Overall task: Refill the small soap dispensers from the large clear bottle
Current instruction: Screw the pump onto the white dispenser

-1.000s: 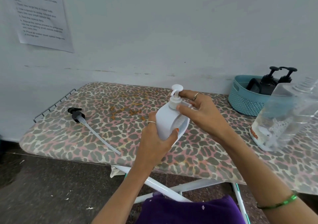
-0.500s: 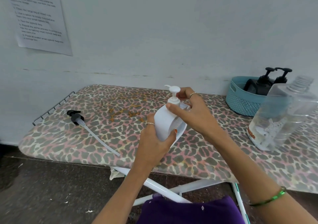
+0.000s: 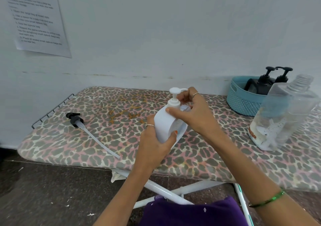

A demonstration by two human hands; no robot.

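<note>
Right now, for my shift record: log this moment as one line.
left hand grips white dispenser | right hand at pump collar | clear bottle uncapped | black pump on board

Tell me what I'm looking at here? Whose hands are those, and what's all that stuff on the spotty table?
There is no robot here. A person wears a camera on their head, so you look down at their own two hands. The left hand grips a white soap dispenser, and the right hand holds it around the white pump top. The spotty surface is an ironing board with a leopard-print cover. On it lie a loose black pump with a long tube, a large clear bottle with its cap off, and a blue basket with black pump bottles inside.
</note>
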